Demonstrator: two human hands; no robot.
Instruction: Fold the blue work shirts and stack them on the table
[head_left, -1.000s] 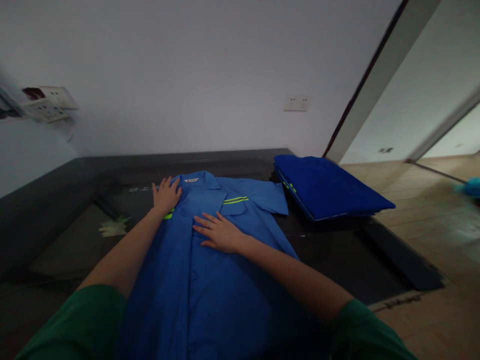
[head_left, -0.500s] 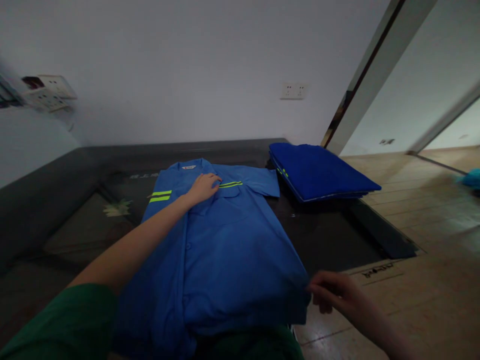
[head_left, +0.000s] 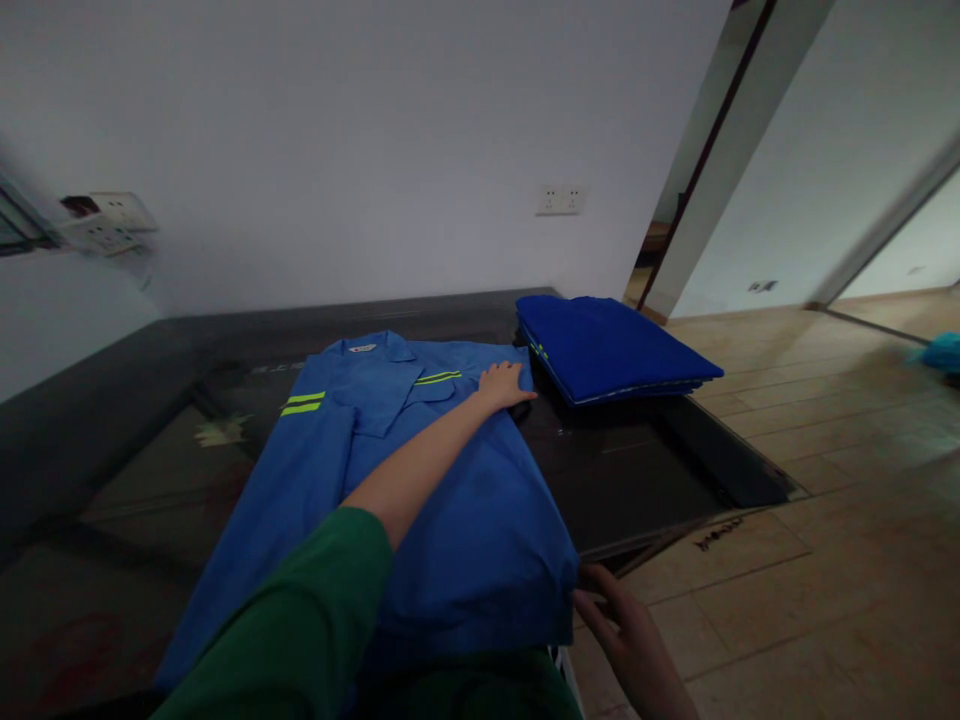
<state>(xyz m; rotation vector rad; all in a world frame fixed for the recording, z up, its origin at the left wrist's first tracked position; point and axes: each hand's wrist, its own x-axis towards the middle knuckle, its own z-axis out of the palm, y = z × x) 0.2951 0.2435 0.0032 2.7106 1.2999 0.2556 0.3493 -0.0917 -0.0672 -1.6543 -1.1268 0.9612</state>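
A blue work shirt (head_left: pixel 457 500) lies on the dark table with its collar pointing away from me. Yellow-green stripes mark its chest and left sleeve. My left hand (head_left: pixel 501 385) rests over the shirt's right-side short sleeve, its fingers lying on the cloth and the thumb out to the side; my forearm crosses the shirt front. At the near right corner of the hem, my right hand (head_left: pixel 619 625) has thumb and fingertips closed at the cloth edge. The lower left of the shirt is partly hidden by my green sleeve.
A stack of folded darker blue garments (head_left: pixel 619 350) sits at the right of the table (head_left: pixel 622 470). A white wall with a socket (head_left: pixel 561 200) stands behind. Tiled floor (head_left: pixel 750 600) lies beyond the table's right edge.
My left hand has moved right from the shirt's chest to the short sleeve. My right hand has closed in on the hem corner. A left-side panel now lies folded over the front.
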